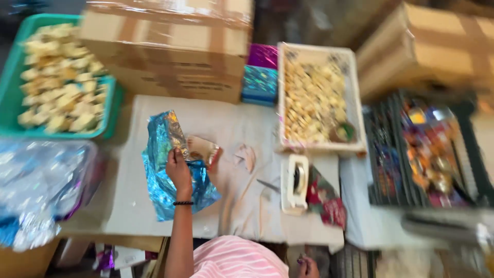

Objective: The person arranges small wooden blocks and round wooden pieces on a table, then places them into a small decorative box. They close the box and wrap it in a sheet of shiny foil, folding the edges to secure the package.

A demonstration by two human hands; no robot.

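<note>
My left hand point(178, 169) grips the edge of a shiny blue foil sheet point(159, 180) that lies on a grey cloth point(226, 123). A small flat brown and red piece point(202, 148) sits at the top of the foil, just right of my fingers. A dark bead band circles that wrist. My right hand point(307, 267) is low at the frame's bottom edge, near my pink striped lap, with fingers curled; whether it holds anything is unclear. The picture is motion-blurred.
A green tray point(10, 87) of pale pieces is far left, a white tray point(355, 103) of yellow pieces at the middle right. A big cardboard box point(170, 46), a white tape dispenser point(294, 183), a dark crate point(463, 154) of colourful items and crumpled clear foil point(36, 185) surround the cloth.
</note>
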